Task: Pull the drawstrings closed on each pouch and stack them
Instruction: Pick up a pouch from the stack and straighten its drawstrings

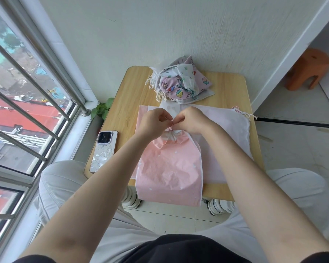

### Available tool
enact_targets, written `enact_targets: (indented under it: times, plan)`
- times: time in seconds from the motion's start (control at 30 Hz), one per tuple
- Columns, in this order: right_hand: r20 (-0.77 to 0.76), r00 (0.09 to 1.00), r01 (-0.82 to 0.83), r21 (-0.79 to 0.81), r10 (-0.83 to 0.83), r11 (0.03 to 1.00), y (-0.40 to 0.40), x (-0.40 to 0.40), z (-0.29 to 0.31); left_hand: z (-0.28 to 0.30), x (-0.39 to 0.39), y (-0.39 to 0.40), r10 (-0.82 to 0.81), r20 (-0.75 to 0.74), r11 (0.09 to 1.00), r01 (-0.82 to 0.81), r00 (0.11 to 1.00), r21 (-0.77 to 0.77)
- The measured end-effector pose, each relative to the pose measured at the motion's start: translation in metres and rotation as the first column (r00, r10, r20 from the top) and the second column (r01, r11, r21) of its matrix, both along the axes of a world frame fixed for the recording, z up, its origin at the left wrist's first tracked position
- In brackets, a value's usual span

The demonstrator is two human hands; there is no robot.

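Both bare forearms are reaching forward from the lower edge of the view and converging toward the centre. The left hand (153,121) and the right hand (190,120) are meeting knuckle to knuckle, backs facing up, wrists angling slightly inward. The fingers of each hand are curling inward, with thumb and fingertips pinching together where the hands meet.

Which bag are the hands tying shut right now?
The pink pouch nearest the person, its neck cinched. Both hands pinch its strings; the others lie untouched.
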State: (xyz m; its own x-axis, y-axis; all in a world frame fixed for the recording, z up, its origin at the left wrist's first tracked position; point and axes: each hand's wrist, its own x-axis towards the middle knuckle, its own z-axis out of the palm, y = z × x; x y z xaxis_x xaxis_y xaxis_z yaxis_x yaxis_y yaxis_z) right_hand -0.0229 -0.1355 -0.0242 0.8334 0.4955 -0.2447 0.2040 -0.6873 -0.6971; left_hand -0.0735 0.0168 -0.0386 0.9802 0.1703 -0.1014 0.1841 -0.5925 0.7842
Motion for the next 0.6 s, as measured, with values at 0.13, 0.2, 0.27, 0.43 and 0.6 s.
enact_targets:
  times: [0.13,0.2,0.27,0.43,0.6]
  plan:
    - [0.042,0.999,0.028,-0.009,-0.027,1.0,0.003,-0.003,0.0,0.0,0.0,-0.002,0.018,0.021,1.0,-0.018,1.0,0.001]
    - [0.082,0.996,0.043,-0.032,-0.04,0.999,0.005,-0.004,-0.001,0.0,0.0,-0.001,0.009,0.019,1.0,-0.009,1.0,-0.012]
    - [0.118,0.992,0.054,-0.051,-0.047,0.997,0.005,-0.005,-0.001,0.001,0.0,0.0,-0.03,-0.002,0.999,0.03,1.0,0.009]
    - [0.052,0.999,0.016,-0.004,-0.016,1.0,0.001,-0.002,-0.002,0.003,-0.001,0.005,-0.097,0.0,0.99,0.096,0.995,0.099]
    - [-0.14,0.99,0.04,0.167,-0.016,0.985,-0.006,0.002,-0.011,-0.002,-0.006,0.003,-0.122,0.154,0.981,0.095,0.981,0.167]
